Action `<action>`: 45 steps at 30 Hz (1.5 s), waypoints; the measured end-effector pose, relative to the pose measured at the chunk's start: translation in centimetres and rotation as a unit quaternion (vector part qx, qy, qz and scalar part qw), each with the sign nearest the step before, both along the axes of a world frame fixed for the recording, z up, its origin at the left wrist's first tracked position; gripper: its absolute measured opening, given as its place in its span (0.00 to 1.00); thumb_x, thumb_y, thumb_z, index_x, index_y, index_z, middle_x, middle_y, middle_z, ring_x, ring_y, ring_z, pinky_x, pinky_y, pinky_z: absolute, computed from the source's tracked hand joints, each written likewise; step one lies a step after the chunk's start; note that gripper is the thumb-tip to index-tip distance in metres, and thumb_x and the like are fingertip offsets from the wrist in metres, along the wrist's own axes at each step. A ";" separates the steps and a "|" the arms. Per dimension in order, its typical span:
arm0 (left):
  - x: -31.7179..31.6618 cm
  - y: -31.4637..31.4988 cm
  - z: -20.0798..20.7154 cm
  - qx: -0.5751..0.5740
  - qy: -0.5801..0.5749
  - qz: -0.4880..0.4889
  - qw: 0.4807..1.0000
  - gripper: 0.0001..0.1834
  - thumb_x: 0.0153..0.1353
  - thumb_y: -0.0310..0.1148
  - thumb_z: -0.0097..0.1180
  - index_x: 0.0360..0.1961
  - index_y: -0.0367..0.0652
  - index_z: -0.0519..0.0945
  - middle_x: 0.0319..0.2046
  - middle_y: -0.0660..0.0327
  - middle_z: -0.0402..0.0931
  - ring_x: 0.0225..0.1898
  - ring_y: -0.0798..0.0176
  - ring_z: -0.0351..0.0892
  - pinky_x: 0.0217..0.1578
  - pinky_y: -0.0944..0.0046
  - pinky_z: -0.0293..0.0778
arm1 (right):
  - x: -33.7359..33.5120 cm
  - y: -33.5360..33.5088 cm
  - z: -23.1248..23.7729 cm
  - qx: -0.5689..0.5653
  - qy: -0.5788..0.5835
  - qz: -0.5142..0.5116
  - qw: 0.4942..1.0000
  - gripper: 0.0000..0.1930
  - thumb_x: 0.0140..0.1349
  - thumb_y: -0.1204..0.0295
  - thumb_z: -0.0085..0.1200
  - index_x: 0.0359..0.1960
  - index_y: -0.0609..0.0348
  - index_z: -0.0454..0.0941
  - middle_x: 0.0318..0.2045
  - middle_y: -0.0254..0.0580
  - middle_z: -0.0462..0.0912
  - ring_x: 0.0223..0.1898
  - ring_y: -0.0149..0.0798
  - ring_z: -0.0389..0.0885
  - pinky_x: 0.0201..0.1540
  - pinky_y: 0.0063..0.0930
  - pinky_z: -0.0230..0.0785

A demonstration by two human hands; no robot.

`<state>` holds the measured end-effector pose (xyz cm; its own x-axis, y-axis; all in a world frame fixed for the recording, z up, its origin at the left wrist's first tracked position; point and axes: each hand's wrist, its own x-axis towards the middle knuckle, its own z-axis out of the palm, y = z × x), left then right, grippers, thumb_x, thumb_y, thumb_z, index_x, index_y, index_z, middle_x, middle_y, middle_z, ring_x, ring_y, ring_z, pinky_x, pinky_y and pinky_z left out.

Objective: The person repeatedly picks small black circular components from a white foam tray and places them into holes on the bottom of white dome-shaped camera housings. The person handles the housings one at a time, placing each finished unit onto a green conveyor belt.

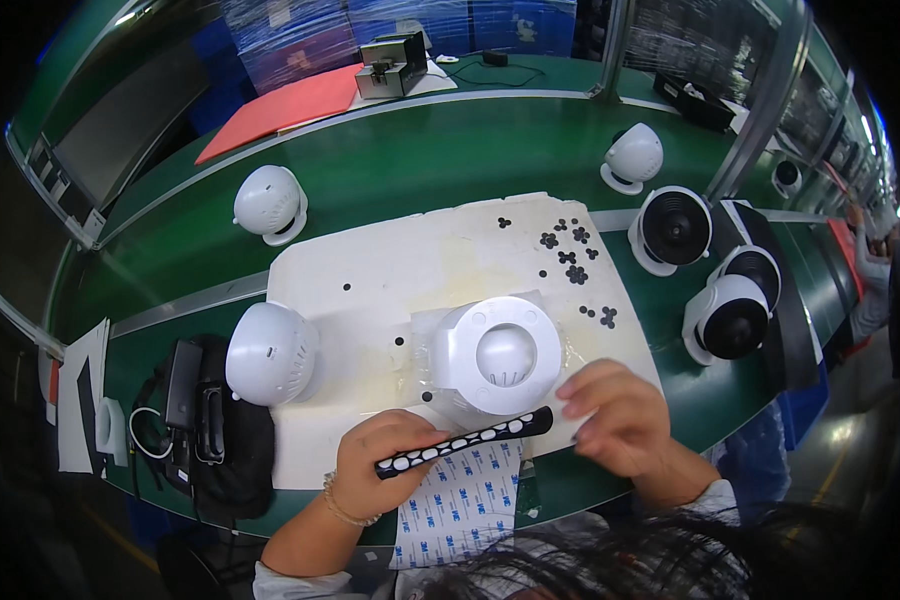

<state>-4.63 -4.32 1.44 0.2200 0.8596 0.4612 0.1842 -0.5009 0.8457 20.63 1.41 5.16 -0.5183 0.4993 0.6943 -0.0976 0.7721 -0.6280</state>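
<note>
My left hand (385, 455) grips a narrow black strip (470, 443) with rows of white round spots, thumb on top. The strip slants up to the right. Below it hangs a sheet of white backing paper (460, 510) with blue print; whether the two are joined I cannot tell. Just beyond the strip, a white rounded device (548, 350) rests with its ring-shaped base facing up. Beside that base my right hand (620, 415) hovers with bent fingers and a gap between thumb and forefinger. Nothing shows in it.
Small black round pads (577, 274) lie scattered on the pale board (360, 250). White devices stand at left (273, 355), far left (271, 200) and along the right (728, 318). A black bag with cables (232, 430) is at left. A metal rail (370, 118) crosses the green bench.
</note>
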 end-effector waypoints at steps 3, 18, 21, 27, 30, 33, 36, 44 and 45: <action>0.2 0.1 -0.2 0.006 -0.007 -0.004 1.000 0.18 0.37 0.18 0.56 0.35 0.37 0.79 0.28 0.54 0.76 0.31 0.57 0.76 0.33 0.65 0.72 | -0.3 -0.4 -0.4 -0.091 0.010 -0.038 0.995 0.18 0.46 0.78 0.60 0.41 0.56 0.72 0.35 0.39 0.79 0.38 0.40 0.77 0.37 0.29 0.69; 0.0 0.2 0.2 0.034 0.038 -0.010 0.999 0.19 0.35 0.18 0.56 0.35 0.38 0.79 0.28 0.55 0.76 0.31 0.57 0.76 0.32 0.65 0.72 | 0.3 -0.3 -0.3 0.029 -0.103 -0.038 0.994 0.17 0.46 0.84 0.57 0.38 0.56 0.70 0.33 0.40 0.77 0.37 0.39 0.76 0.38 0.30 0.68; 0.0 0.1 0.2 0.030 0.036 -0.008 0.999 0.19 0.36 0.18 0.56 0.35 0.37 0.79 0.28 0.55 0.76 0.31 0.57 0.77 0.32 0.65 0.72 | 0.4 -0.2 -1.0 -0.070 -0.025 -0.010 0.997 0.19 0.45 0.85 0.57 0.39 0.55 0.68 0.35 0.43 0.75 0.37 0.40 0.76 0.38 0.30 0.68; 0.1 0.0 0.0 0.008 0.005 0.010 1.000 0.16 0.37 0.16 0.57 0.33 0.36 0.79 0.27 0.55 0.77 0.29 0.59 0.77 0.31 0.67 0.72 | -1.0 -0.1 -1.1 0.047 0.036 -0.037 0.998 0.31 0.43 0.86 0.58 0.49 0.51 0.59 0.43 0.47 0.72 0.37 0.42 0.76 0.38 0.29 0.68; 0.3 0.0 -0.1 0.009 0.003 0.008 1.000 0.15 0.37 0.15 0.58 0.32 0.35 0.79 0.27 0.55 0.77 0.27 0.59 0.77 0.29 0.67 0.71 | -1.3 -0.5 -1.9 0.094 -0.035 -0.061 0.993 0.34 0.43 0.85 0.59 0.52 0.50 0.56 0.44 0.49 0.71 0.37 0.42 0.76 0.36 0.28 0.69; 0.4 -0.2 0.1 0.008 0.006 0.020 1.000 0.15 0.36 0.15 0.59 0.30 0.35 0.79 0.25 0.55 0.76 0.26 0.60 0.76 0.27 0.68 0.71 | -1.0 -0.5 -1.6 0.108 -0.054 -0.045 0.992 0.35 0.42 0.85 0.59 0.52 0.48 0.56 0.45 0.50 0.71 0.38 0.43 0.76 0.35 0.29 0.70; 0.4 0.0 0.2 0.014 0.015 0.037 0.999 0.15 0.35 0.16 0.61 0.30 0.35 0.79 0.22 0.56 0.75 0.24 0.61 0.75 0.25 0.68 0.70 | -1.4 -0.3 -1.6 0.093 -0.010 -0.090 0.991 0.37 0.42 0.85 0.60 0.53 0.46 0.56 0.44 0.49 0.71 0.38 0.44 0.76 0.33 0.29 0.69; 0.6 0.2 0.3 0.009 0.025 0.033 0.999 0.13 0.36 0.16 0.61 0.29 0.36 0.79 0.21 0.58 0.75 0.22 0.62 0.74 0.24 0.68 0.69 | -1.4 -0.1 -0.3 0.021 -0.056 0.098 0.993 0.22 0.48 0.75 0.58 0.46 0.58 0.67 0.12 0.34 0.64 0.12 0.36 0.64 0.16 0.30 0.54; 0.7 0.2 0.1 0.003 0.019 0.035 0.999 0.13 0.37 0.16 0.61 0.29 0.36 0.79 0.20 0.58 0.75 0.22 0.62 0.74 0.24 0.68 0.69 | -1.2 -0.2 0.3 0.008 -0.074 0.099 0.992 0.22 0.48 0.77 0.57 0.47 0.58 0.66 0.14 0.35 0.65 0.14 0.36 0.65 0.17 0.29 0.56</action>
